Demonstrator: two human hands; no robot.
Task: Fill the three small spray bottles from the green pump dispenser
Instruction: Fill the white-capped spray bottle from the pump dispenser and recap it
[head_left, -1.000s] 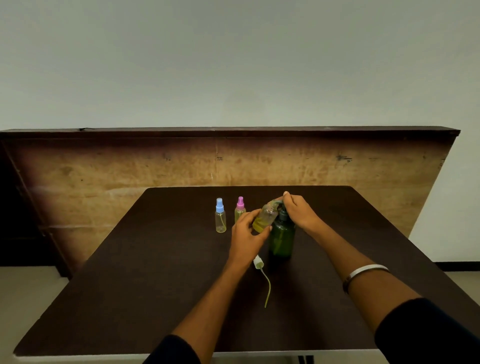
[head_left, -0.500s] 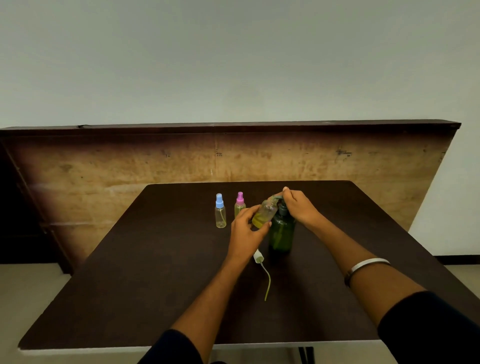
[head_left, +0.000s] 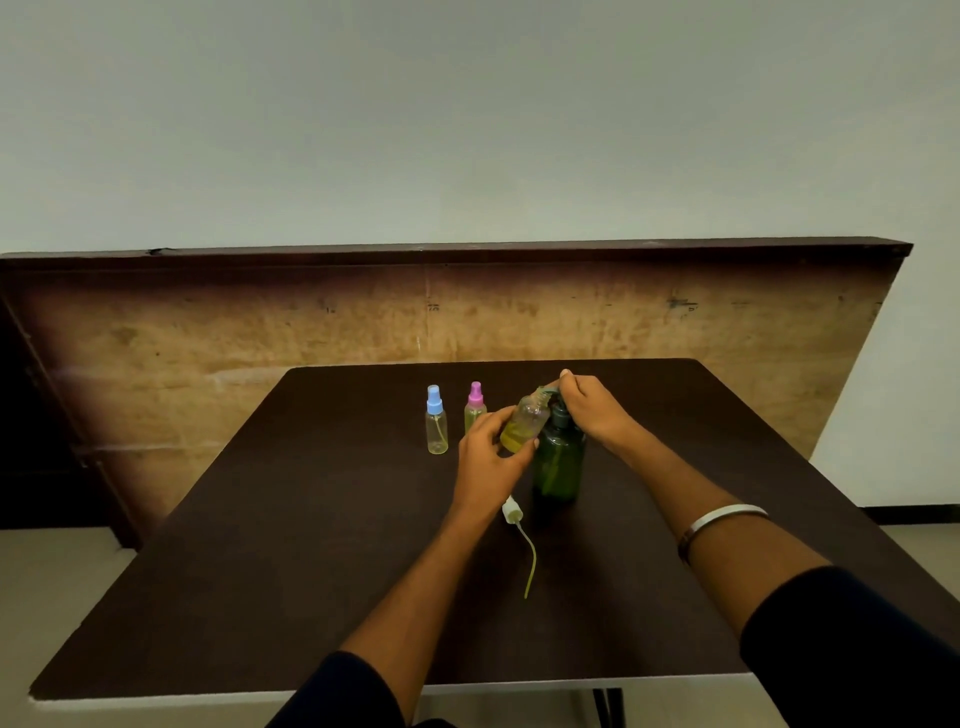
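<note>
I see my left hand (head_left: 485, 451) wrapped around an uncapped small spray bottle (head_left: 524, 422), tilting its mouth up to the nozzle of the green pump dispenser (head_left: 559, 460) standing mid-table. Yellow liquid sits in the bottle's lower part. My right hand (head_left: 592, 406) presses closed over the pump head. The bottle's white spray cap (head_left: 511, 510) lies on the dark table (head_left: 291, 545). A blue-capped bottle (head_left: 436, 421) and a pink-capped bottle (head_left: 474, 406) stand upright to the left.

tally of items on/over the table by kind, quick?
Small spray bottles: 3: blue-capped, pink-capped, and an open bottle tilted in the left hand
Green pump dispenser: 1, under the right hand
Loose spray head with tube: 1
Total: 5
</note>
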